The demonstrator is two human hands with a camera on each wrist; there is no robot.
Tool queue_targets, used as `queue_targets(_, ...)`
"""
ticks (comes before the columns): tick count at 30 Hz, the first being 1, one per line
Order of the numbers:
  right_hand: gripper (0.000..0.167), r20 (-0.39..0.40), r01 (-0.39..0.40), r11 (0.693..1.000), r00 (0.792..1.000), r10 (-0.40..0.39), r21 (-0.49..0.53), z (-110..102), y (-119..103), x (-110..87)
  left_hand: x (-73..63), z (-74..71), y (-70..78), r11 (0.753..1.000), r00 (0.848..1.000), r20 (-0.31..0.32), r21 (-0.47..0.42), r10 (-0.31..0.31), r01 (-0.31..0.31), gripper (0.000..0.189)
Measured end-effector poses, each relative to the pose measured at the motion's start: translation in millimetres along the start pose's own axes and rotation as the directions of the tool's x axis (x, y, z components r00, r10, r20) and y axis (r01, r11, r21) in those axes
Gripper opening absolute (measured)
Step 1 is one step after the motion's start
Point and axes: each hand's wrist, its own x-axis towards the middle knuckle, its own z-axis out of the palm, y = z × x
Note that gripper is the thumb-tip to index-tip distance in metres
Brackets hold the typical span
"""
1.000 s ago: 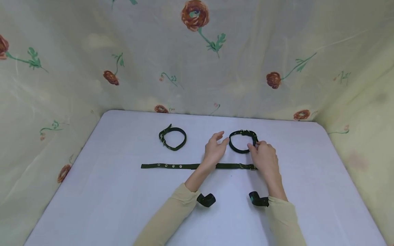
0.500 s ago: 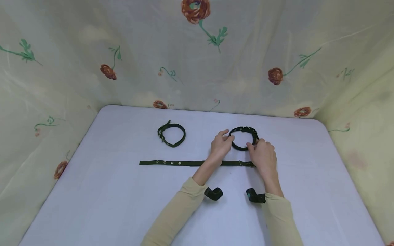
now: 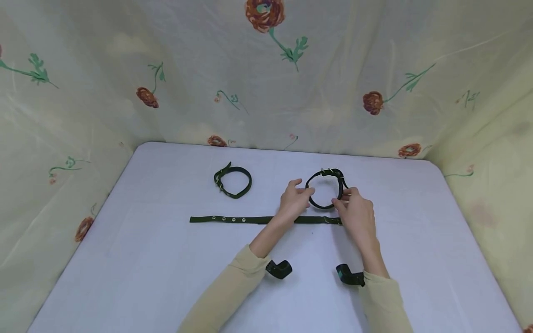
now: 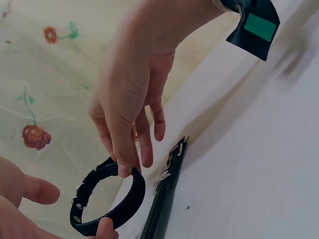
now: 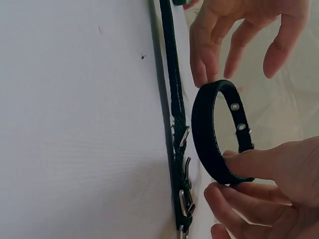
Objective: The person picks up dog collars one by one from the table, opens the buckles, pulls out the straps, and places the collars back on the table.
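A dark green dog collar (image 3: 331, 172), buckled into a ring, is held between both hands near the far right part of the table. My right hand (image 3: 359, 215) pinches its right side, thumb inside the loop and fingers outside. My left hand (image 3: 293, 200) holds its left side by the fingertips, index finger stretched away. In the right wrist view the ring (image 5: 203, 129) stands on edge, showing metal eyelets. Directly in front, an unbuckled dog collar (image 3: 235, 219) lies straight, its middle hidden under the left wrist. Another buckled dog collar (image 3: 236, 196) rests farther left.
A white-covered table (image 3: 145, 259) carries everything. Floral curtains (image 3: 325, 83) surround its back and sides. Each wrist wears a black camera, such as the one on the left wrist (image 3: 280, 269).
My left hand has moved right to reach the ring's left side, then back a little left. The ring has shifted slightly left and towards me. My right hand keeps its hold.
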Motion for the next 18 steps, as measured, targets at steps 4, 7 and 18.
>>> queue_targets(4,0.040,-0.045,0.071,0.997,0.997,-0.069,0.036,-1.7,-4.2,-10.3,-13.6,-8.5,-1.6,0.999,1.000,0.023,0.042,0.005,-0.006,0.064)
queue_targets(7,0.039,-0.070,0.118,0.992,0.991,-0.116,0.036,-3.4,-8.8,-18.0,-26.3,-18.0,-2.8,0.996,0.998,0.068,0.086,0.018,-0.024,0.064)
queue_targets(18,0.033,-0.031,0.204,0.977,0.979,-0.203,0.062,-16.7,-29.7,-48.1,-75.2,-52.8,-13.1,0.991,0.985,0.168,0.117,0.048,-0.068,0.064)
